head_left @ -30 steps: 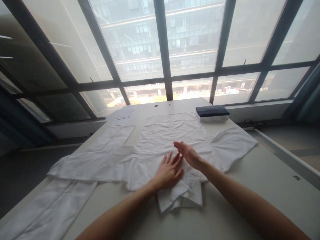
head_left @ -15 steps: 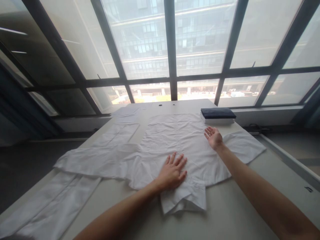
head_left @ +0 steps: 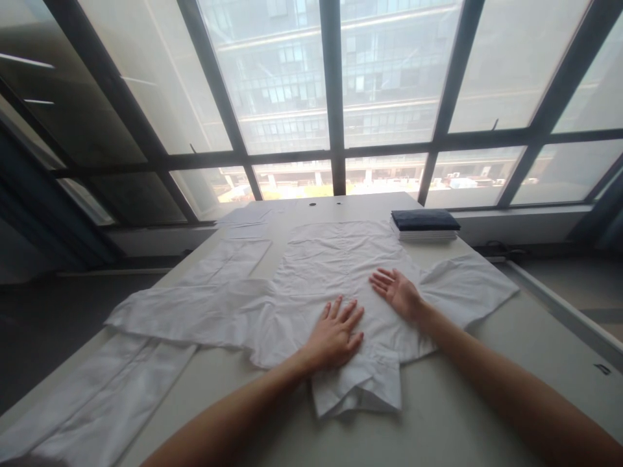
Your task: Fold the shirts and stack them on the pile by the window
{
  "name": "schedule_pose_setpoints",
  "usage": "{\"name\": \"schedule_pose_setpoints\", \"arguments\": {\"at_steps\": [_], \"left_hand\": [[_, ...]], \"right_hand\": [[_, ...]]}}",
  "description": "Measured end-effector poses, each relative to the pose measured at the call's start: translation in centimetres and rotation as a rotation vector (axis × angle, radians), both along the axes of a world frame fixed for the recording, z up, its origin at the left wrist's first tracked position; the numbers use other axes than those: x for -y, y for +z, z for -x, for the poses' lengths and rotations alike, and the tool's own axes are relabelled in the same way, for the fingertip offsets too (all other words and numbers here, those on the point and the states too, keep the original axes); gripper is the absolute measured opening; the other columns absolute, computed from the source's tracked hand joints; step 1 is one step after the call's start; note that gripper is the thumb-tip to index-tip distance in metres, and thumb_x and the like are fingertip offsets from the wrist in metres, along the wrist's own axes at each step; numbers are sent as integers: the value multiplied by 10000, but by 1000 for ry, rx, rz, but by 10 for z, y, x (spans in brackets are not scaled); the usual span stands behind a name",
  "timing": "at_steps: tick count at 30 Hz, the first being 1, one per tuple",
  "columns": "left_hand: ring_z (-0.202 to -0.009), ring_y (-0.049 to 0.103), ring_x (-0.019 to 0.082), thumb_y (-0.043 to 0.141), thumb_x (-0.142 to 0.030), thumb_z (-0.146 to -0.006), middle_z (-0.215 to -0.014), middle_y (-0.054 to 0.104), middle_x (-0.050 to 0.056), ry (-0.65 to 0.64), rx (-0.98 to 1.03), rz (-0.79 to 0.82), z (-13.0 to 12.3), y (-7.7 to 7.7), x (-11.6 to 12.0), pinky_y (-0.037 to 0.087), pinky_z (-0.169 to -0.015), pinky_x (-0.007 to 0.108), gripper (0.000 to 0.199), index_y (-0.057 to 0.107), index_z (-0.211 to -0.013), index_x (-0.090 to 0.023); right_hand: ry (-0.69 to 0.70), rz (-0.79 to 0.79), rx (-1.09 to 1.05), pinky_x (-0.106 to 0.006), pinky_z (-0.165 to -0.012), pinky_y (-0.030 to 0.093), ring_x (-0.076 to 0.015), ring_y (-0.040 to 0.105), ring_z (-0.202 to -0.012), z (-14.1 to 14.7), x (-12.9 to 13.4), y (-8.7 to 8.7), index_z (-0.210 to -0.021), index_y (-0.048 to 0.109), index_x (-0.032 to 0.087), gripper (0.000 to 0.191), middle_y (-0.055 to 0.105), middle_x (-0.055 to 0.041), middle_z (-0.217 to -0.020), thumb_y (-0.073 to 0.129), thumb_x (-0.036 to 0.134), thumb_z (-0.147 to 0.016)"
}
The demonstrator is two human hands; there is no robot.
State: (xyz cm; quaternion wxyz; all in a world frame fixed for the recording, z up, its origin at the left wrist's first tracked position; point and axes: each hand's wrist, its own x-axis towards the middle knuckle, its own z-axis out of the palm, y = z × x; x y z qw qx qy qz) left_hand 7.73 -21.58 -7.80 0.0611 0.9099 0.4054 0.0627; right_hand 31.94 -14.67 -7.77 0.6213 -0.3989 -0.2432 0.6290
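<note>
A white shirt [head_left: 311, 266] lies spread on the white table [head_left: 462, 402], its collar toward me and its sleeves out to both sides. My left hand [head_left: 335, 334] rests flat on the cloth just beyond the collar, fingers spread. To its right, my right hand [head_left: 396, 293] is over the shirt's right part with the palm partly turned up, fingers extended and holding nothing. Small wrinkles run across the shirt's body.
A stack of folded cloth [head_left: 424, 226] with a dark piece on top sits at the back right. More white garments [head_left: 111, 389] lie along the table's left side, partly under the left sleeve. Large windows rise behind the table.
My right hand has moved left and nearer to me across the shirt. The cloth by the right sleeve has shifted slightly. My left hand has stayed in place.
</note>
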Motion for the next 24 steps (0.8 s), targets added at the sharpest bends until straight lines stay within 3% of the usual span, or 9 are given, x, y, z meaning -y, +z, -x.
{"name": "schedule_pose_setpoints", "arguments": {"at_steps": [3, 5, 7, 11, 14, 16, 19, 22, 24], "left_hand": [[-1539, 126, 365, 416, -493, -1022, -1657, 280, 39, 2, 10, 5, 0, 1, 0, 190, -1215, 583, 591, 354, -1573, -290], [-1539, 127, 364, 421, -492, -1020, -1655, 286, 42, 3, 14, 9, 1, 2, 1, 191, -1215, 580, 592, 359, -1572, -287], [-1541, 119, 360, 419, -491, -1021, -1657, 281, 42, 0, 18, 9, 1, 2, 0, 190, -1215, 582, 589, 357, -1572, -291], [-1545, 100, 356, 383, -518, -1032, -1661, 269, 48, -8, 12, -2, 1, -2, -2, 175, -1215, 592, 590, 351, -1574, -288], [-1545, 103, 351, 391, -519, -1029, -1659, 275, 48, -8, 7, -5, 1, -4, -3, 169, -1219, 585, 601, 335, -1581, -289], [-1545, 104, 351, 406, -502, -1026, -1664, 261, 37, -4, 4, 2, 1, -3, -3, 174, -1218, 581, 599, 328, -1583, -298], [-1545, 106, 349, 418, -484, -1024, -1666, 254, 32, 5, -2, 12, 0, 0, -1, 176, -1219, 572, 587, 351, -1574, -292], [-1544, 110, 349, 410, -487, -1025, -1663, 264, 37, 10, -4, 18, 0, 3, 0, 174, -1221, 564, 589, 356, -1573, -277], [-1543, 109, 353, 404, -493, -1026, -1661, 269, 39, 8, 2, 16, 0, 3, 0, 174, -1219, 566, 590, 356, -1573, -277]], "right_hand": [[-446, -82, 164, -384, -1089, 464, -174, 549, -1316, -26, -16, 7, -1103, 665, 237, 267, 687, -50, -1276, 463, 273, -931], [-485, -113, 166, -375, -1103, 447, -168, 547, -1316, -22, -12, 10, -1092, 671, 240, 289, 676, -39, -1305, 439, 304, -933], [-353, -189, 136, -416, -1087, 464, -206, 591, -1270, -2, 6, 10, -1055, 692, 235, 285, 675, -63, -1313, 471, 365, -931], [167, -357, 101, -481, -1128, 412, -258, 525, -1348, 47, 54, 3, -1137, 711, 250, 329, 601, -82, -1429, 563, 456, -928], [263, -310, 82, -489, -1137, 401, -257, 518, -1353, 51, 64, -6, -1138, 706, 257, 339, 594, -79, -1435, 550, 482, -938], [163, -190, 59, -480, -1111, 434, -246, 568, -1297, 31, 54, -10, -1097, 691, 258, 295, 617, -81, -1393, 518, 444, -945], [-206, -52, 110, -437, -1065, 482, -212, 644, -1165, -14, 28, -13, -1045, 647, 251, 216, 650, -75, -1287, 485, 326, -924], [-532, -150, 415, -453, -1031, 499, -224, 653, -1095, -42, 18, -11, -1048, 639, 230, 232, 666, -79, -1187, 479, 305, -898], [-469, -316, 732, -482, -1038, 485, -252, 640, -1092, -41, 24, -8, -1065, 665, 219, 255, 680, -93, -1142, 500, 311, -894]]}}
